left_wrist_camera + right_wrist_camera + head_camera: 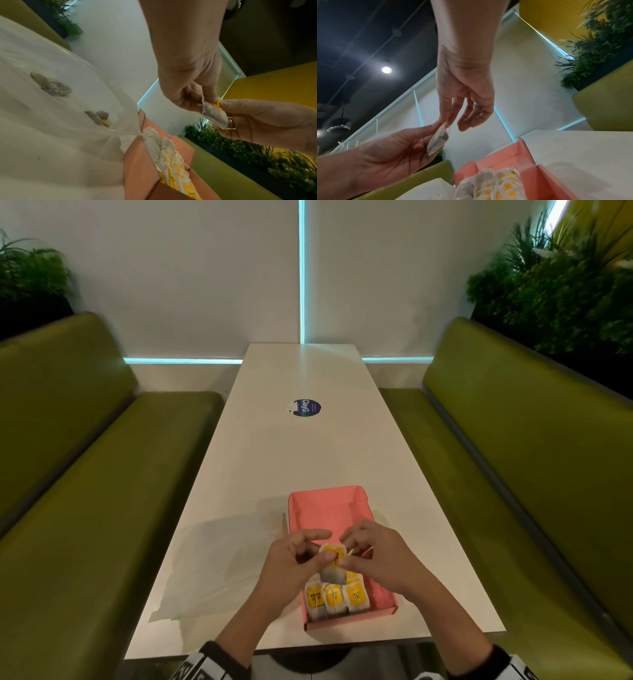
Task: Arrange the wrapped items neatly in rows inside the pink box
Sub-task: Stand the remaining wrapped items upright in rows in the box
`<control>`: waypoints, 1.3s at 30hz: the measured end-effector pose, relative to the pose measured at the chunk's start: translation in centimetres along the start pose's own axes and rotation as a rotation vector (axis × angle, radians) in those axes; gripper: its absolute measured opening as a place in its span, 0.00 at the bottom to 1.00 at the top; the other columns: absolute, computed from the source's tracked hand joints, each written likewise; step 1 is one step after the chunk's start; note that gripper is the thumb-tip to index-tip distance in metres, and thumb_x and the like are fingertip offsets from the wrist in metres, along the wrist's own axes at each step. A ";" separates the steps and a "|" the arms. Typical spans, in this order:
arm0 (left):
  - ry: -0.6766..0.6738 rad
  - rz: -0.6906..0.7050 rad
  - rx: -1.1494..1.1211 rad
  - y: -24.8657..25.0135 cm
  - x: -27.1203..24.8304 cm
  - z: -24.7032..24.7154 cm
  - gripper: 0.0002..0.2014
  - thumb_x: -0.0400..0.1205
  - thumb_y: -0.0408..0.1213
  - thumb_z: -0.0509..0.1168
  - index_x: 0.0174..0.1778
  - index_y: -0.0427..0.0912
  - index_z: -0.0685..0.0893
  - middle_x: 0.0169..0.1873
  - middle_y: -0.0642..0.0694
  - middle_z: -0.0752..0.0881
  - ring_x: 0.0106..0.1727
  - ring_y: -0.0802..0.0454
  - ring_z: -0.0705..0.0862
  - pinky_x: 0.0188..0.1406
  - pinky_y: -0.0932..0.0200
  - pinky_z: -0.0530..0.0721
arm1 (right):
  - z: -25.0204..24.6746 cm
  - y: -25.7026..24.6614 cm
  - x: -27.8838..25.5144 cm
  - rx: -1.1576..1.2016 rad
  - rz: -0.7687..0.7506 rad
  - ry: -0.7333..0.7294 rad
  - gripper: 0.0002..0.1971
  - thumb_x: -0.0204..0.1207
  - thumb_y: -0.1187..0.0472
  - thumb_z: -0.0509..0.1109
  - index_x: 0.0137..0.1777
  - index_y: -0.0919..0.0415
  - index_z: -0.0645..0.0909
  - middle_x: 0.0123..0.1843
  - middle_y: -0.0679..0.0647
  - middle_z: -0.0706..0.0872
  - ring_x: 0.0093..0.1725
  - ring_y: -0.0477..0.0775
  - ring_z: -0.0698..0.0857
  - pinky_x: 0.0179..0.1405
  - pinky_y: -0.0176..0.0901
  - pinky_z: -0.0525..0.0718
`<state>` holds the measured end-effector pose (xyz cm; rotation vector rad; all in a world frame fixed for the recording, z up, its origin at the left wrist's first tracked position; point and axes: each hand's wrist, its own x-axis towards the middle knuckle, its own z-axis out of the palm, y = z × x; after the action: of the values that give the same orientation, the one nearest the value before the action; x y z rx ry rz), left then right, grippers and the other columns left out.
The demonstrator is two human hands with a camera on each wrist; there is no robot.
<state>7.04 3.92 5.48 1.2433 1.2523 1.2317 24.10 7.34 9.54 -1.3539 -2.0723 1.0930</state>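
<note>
A pink box (pixel 325 508) lies open on the white table (pixel 308 446), near its front edge. Several yellow-labelled wrapped items (pixel 334 597) fill a row at the box's near end, also seen from below (pixel 164 152) (pixel 494 181). Above that row, one more wrapped item (pixel 334 563) (pixel 214 116) (pixel 438 140) is held between both hands. My left hand (pixel 318 546) pinches its left side. My right hand (pixel 346 553), which wears a ring, pinches its right top edge with the other fingers loose. The far half of the box is bare.
A clear plastic bag (pixel 212 563) lies flat on the table left of the box, with a few loose wrapped items (pixel 97 116) inside. A round blue sticker (pixel 307 408) sits mid-table. Green benches (pixel 85 474) (pixel 531 457) flank the table, with plants behind.
</note>
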 end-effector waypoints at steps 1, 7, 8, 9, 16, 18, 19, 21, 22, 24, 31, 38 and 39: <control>-0.008 0.001 0.011 0.0 0.0 -0.1 0.12 0.74 0.31 0.73 0.51 0.50 0.86 0.28 0.50 0.87 0.35 0.56 0.86 0.40 0.65 0.83 | 0.1 0.1 0.0 0.009 -0.010 0.028 0.03 0.70 0.61 0.77 0.39 0.56 0.85 0.51 0.46 0.83 0.41 0.40 0.82 0.41 0.25 0.79; -0.024 0.003 0.088 -0.1 0.0 -0.8 0.11 0.73 0.33 0.74 0.47 0.54 0.88 0.27 0.52 0.86 0.33 0.55 0.84 0.37 0.67 0.82 | -0.1 0.3 -0.1 0.093 0.001 0.084 0.05 0.72 0.62 0.74 0.36 0.57 0.85 0.48 0.41 0.83 0.42 0.43 0.82 0.42 0.26 0.79; -0.028 0.006 0.112 -0.1 0.0 -0.9 0.11 0.73 0.33 0.74 0.46 0.55 0.88 0.27 0.53 0.86 0.33 0.57 0.84 0.37 0.67 0.82 | -0.3 0.3 -0.2 0.115 0.003 0.079 0.06 0.73 0.62 0.74 0.35 0.56 0.84 0.49 0.41 0.83 0.43 0.44 0.83 0.42 0.26 0.79; -0.030 0.014 0.142 -0.2 0.0 -1.0 0.11 0.74 0.33 0.74 0.44 0.57 0.88 0.28 0.54 0.87 0.34 0.57 0.84 0.37 0.67 0.82 | -0.4 0.1 -0.3 0.133 -0.002 0.062 0.07 0.73 0.62 0.74 0.34 0.55 0.83 0.50 0.41 0.83 0.45 0.45 0.83 0.43 0.25 0.79; 0.087 0.212 0.386 -0.3 -0.1 -1.1 0.14 0.75 0.32 0.73 0.37 0.60 0.83 0.34 0.60 0.86 0.39 0.63 0.84 0.37 0.74 0.79 | -0.8 -0.9 -1.0 0.153 -0.008 -0.050 0.15 0.76 0.58 0.71 0.27 0.48 0.85 0.54 0.39 0.81 0.51 0.30 0.79 0.46 0.23 0.75; 0.101 0.289 0.439 -0.5 -0.3 -0.9 0.15 0.75 0.31 0.73 0.37 0.59 0.82 0.36 0.59 0.85 0.40 0.62 0.84 0.38 0.72 0.80 | -0.5 -0.8 -0.7 -0.018 0.000 -0.018 0.14 0.76 0.58 0.71 0.28 0.50 0.85 0.51 0.38 0.83 0.44 0.29 0.80 0.44 0.25 0.74; 0.118 0.332 0.473 -0.8 -0.4 -0.8 0.13 0.75 0.31 0.73 0.38 0.57 0.83 0.37 0.60 0.85 0.41 0.61 0.84 0.39 0.71 0.81 | -0.3 -0.7 -0.6 -0.107 0.011 -0.001 0.11 0.75 0.58 0.72 0.31 0.53 0.85 0.47 0.38 0.85 0.40 0.31 0.81 0.44 0.29 0.76; 0.169 0.429 0.541 -1.3 -0.5 -0.6 0.05 0.75 0.35 0.72 0.40 0.50 0.86 0.39 0.61 0.84 0.42 0.61 0.83 0.41 0.68 0.82 | 0.3 -0.5 -0.4 -0.271 0.038 0.031 0.07 0.74 0.57 0.71 0.38 0.59 0.87 0.44 0.36 0.86 0.35 0.37 0.82 0.47 0.39 0.81; 0.191 0.465 0.553 -1.5 -0.5 -0.4 0.02 0.75 0.37 0.71 0.41 0.48 0.86 0.39 0.61 0.83 0.42 0.62 0.83 0.41 0.69 0.82 | 0.6 -0.4 -0.3 -0.342 0.039 0.043 0.09 0.74 0.56 0.70 0.40 0.60 0.88 0.47 0.36 0.86 0.38 0.40 0.82 0.48 0.41 0.82; 0.229 0.503 0.532 -1.5 -0.6 -0.1 0.03 0.74 0.37 0.70 0.41 0.45 0.87 0.39 0.63 0.82 0.41 0.66 0.83 0.39 0.73 0.82 | 1.2 -0.3 -0.2 -0.438 0.029 0.052 0.11 0.74 0.52 0.70 0.46 0.56 0.89 0.56 0.37 0.85 0.47 0.42 0.83 0.49 0.38 0.79; 0.244 0.636 0.459 -1.0 -0.7 0.5 0.11 0.71 0.30 0.72 0.43 0.51 0.83 0.42 0.59 0.81 0.43 0.73 0.80 0.35 0.81 0.77 | 2.3 0.0 0.1 -0.398 0.035 0.154 0.16 0.75 0.47 0.70 0.59 0.52 0.86 0.61 0.43 0.86 0.56 0.45 0.83 0.55 0.37 0.78; 0.149 0.664 0.342 -0.3 -0.5 0.4 0.04 0.75 0.37 0.69 0.43 0.50 0.85 0.42 0.61 0.82 0.43 0.66 0.83 0.36 0.77 0.78 | 1.9 -0.7 -0.2 -0.160 -0.021 0.195 0.13 0.71 0.66 0.74 0.55 0.57 0.88 0.54 0.49 0.90 0.46 0.41 0.84 0.46 0.19 0.75; 0.134 0.655 0.334 -0.2 -0.5 0.4 0.04 0.75 0.37 0.69 0.43 0.50 0.85 0.43 0.61 0.82 0.43 0.65 0.83 0.37 0.77 0.78 | 1.7 -0.7 -0.2 -0.090 -0.002 0.177 0.13 0.69 0.69 0.73 0.53 0.57 0.89 0.49 0.51 0.91 0.40 0.41 0.84 0.42 0.18 0.75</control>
<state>7.42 3.40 5.24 1.9426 1.2176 1.6265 22.59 6.35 9.08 -1.4352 -2.0135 0.8550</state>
